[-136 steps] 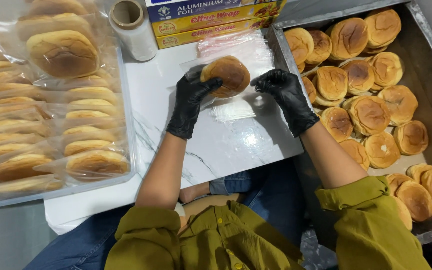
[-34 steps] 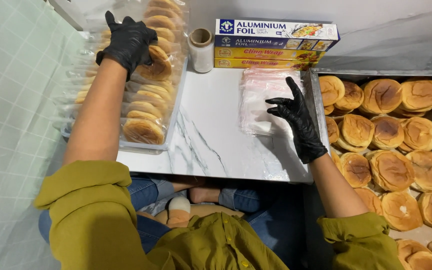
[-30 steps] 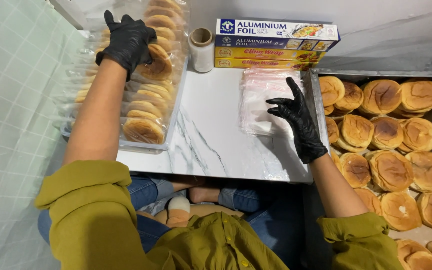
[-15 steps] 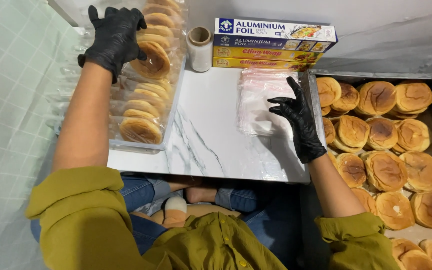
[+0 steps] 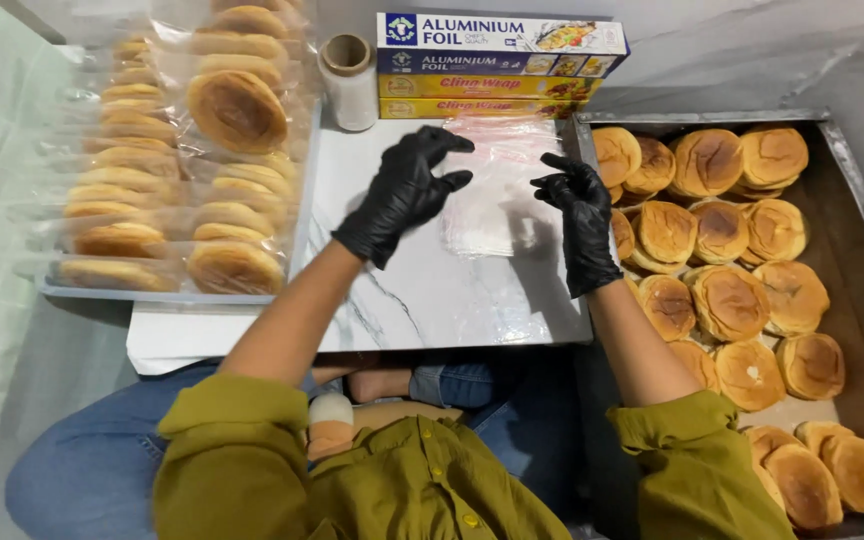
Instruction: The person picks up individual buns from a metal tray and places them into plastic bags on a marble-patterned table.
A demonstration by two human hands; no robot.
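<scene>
My left hand [image 5: 404,195] and right hand [image 5: 580,222] hover mid-frame over the plastic bags [image 5: 497,190] on the board [image 5: 422,300]; wrapped buns [image 5: 177,160] fill the upper left, boxes [image 5: 497,62] top centre, bun tray [image 5: 852,290] right

Two black-gloved hands hover close together, left hand [image 5: 404,192] and right hand [image 5: 580,214], fingers loosely spread, forearms bare, olive sleeves pushed up.

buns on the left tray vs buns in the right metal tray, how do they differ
The left-tray buns are sealed in clear bags; the right-tray buns lie bare. The left ones stand packed in neat rows, mostly on edge; the right ones lie flat, loosely overlapping. Both are round, golden-brown buns.
</scene>
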